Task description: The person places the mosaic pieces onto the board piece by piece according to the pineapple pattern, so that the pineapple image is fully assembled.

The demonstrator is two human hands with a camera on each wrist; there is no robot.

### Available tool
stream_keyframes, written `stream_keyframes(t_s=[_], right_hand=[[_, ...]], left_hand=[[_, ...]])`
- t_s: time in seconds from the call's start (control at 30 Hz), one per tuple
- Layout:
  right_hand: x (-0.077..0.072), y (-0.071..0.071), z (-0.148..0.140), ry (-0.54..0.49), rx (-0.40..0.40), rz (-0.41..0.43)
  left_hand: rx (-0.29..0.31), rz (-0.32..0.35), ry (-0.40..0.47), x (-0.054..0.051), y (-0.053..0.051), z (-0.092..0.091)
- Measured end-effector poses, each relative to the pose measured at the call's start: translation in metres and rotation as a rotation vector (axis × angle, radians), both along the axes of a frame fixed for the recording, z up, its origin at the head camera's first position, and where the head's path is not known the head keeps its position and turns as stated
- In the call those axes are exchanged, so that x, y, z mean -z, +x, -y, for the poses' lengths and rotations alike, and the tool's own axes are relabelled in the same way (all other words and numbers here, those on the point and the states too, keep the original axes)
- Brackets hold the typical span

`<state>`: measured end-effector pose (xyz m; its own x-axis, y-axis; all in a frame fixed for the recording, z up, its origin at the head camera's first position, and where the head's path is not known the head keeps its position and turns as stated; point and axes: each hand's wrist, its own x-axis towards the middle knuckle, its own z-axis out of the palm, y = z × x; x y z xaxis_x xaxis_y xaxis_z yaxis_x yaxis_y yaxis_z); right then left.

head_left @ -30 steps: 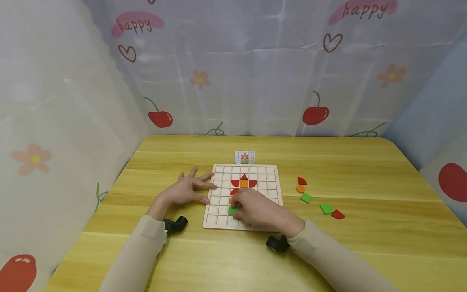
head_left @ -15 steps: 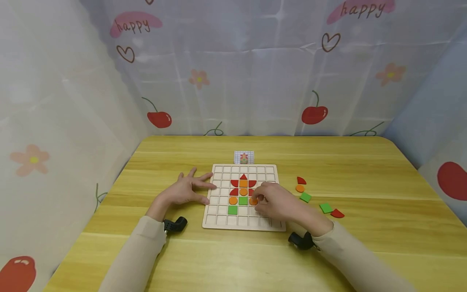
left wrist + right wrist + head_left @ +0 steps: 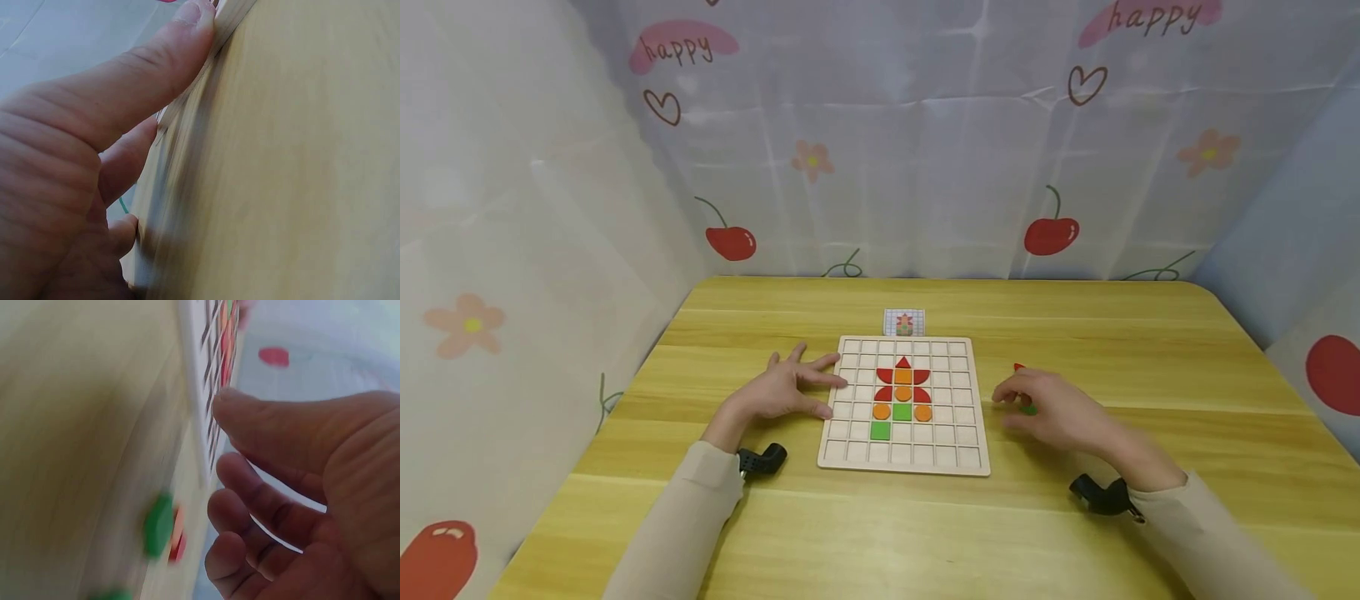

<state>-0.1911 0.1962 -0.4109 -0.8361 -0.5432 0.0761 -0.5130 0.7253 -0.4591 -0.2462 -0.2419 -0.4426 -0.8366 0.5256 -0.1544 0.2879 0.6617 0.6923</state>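
A pale wooden grid board (image 3: 951, 417) lies on the table, bearing a figure of flat pieces: a red triangle (image 3: 903, 363), an orange square (image 3: 903, 377), red quarter-circles, orange discs (image 3: 922, 412) and green squares (image 3: 881, 431). My left hand (image 3: 786, 390) has its fingers spread, with thumb and fingertips touching the board's left edge. Right of the board, my right hand (image 3: 1056, 412) hovers over loose pieces, thumb and fingers apart, holding nothing. It hides most of them in the head view. In the right wrist view a green piece (image 3: 159, 525) and a red piece (image 3: 178, 548) show below the fingers.
A small printed pattern card (image 3: 904, 322) lies just behind the board. The wooden table (image 3: 880, 533) stretches around it, with a cherry-and-flower patterned curtain (image 3: 925, 167) behind. Black wrist cameras (image 3: 763, 460) are strapped at both sleeves.
My right hand has gone from the board's lower middle, past the right orange disc, out to the loose pieces on the right. That disc now lies uncovered. The left hand stays put.
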Motion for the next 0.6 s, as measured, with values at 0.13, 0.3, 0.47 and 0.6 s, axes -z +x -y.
stream_keyframes(t_s=[0.13, 0.3, 0.47, 0.6], right_hand=[[0.001, 0.001, -0.027, 0.003, 0.034, 0.046], [0.001, 0.002, -0.055, 0.02, 0.066, 0.092], [0.005, 0.001, -0.073, 0.02, 0.066, 0.131], [0.009, -0.003, -0.082, 0.01, 0.099, 0.166]], left_hand=[[0.0, -0.001, -0.005, -0.001, 0.0, 0.0], [0.003, -0.008, -0.005, -0.003, 0.0, 0.0], [0.003, -0.007, -0.013, -0.003, 0.001, -0.001], [0.002, -0.004, -0.012, -0.003, 0.001, -0.002]])
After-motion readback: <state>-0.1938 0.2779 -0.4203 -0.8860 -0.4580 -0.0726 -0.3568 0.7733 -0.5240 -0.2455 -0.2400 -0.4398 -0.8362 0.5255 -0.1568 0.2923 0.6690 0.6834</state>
